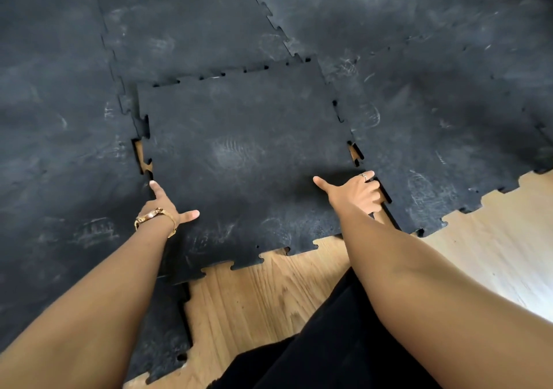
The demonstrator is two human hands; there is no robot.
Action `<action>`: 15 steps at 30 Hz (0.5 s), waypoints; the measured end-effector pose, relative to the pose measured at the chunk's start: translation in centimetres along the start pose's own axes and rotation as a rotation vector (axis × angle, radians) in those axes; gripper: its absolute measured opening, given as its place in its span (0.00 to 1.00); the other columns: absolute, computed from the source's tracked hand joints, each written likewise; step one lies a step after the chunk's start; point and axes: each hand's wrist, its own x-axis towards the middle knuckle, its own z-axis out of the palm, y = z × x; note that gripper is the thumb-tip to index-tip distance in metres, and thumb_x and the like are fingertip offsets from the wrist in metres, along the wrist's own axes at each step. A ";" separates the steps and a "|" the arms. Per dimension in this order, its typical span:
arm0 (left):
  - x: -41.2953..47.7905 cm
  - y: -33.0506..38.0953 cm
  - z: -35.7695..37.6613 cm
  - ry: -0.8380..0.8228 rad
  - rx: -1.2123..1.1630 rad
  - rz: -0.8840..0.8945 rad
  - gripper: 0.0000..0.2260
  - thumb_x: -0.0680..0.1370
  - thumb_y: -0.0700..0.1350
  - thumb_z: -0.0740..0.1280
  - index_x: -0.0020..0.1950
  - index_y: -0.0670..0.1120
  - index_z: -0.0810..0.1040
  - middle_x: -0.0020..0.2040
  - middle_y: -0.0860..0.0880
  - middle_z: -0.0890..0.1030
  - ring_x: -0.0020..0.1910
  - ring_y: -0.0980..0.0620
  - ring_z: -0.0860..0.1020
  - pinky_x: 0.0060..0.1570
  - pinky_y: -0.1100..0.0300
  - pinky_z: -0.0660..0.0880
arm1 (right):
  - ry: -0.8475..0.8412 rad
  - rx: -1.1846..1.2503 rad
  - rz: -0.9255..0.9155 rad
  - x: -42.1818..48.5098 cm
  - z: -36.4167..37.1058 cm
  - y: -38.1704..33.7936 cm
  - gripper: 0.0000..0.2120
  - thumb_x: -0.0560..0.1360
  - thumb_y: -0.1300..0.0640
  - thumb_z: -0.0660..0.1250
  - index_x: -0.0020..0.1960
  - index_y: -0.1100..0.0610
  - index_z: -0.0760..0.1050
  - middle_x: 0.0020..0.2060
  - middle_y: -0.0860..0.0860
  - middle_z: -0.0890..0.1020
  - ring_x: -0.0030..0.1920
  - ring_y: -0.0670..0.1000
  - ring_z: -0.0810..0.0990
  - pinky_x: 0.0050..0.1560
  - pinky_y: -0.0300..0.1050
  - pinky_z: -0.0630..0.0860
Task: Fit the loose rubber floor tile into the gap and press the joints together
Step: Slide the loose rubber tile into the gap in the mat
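Observation:
The loose black rubber tile (239, 161) with jigsaw edges lies in the gap between the laid tiles, slightly skewed. Slivers of wood floor show along its left joint (140, 155) and its right joint (355, 153). My left hand (163, 204) grips the tile's left edge, thumb on top, fingers hidden under the edge. My right hand (356, 192), wearing a ring, grips the right edge with its thumb spread on top and its fingers curled into the joint. The far edge overlaps the tile behind it, with small holes along that seam.
Laid black rubber tiles (434, 113) surround the gap on the left, back and right. Bare wood floor (269, 293) lies in front of the tile. My dark-clothed leg (329, 343) is at the bottom centre. A gold watch is on my left wrist.

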 end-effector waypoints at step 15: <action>-5.3 -0.2 4.0 -0.023 -0.005 -0.034 0.56 0.70 0.64 0.70 0.76 0.45 0.29 0.67 0.34 0.71 0.64 0.37 0.72 0.61 0.42 0.70 | 0.048 0.085 0.081 1.1 -3.7 2.0 0.57 0.60 0.35 0.80 0.76 0.62 0.59 0.66 0.62 0.69 0.67 0.61 0.70 0.69 0.59 0.60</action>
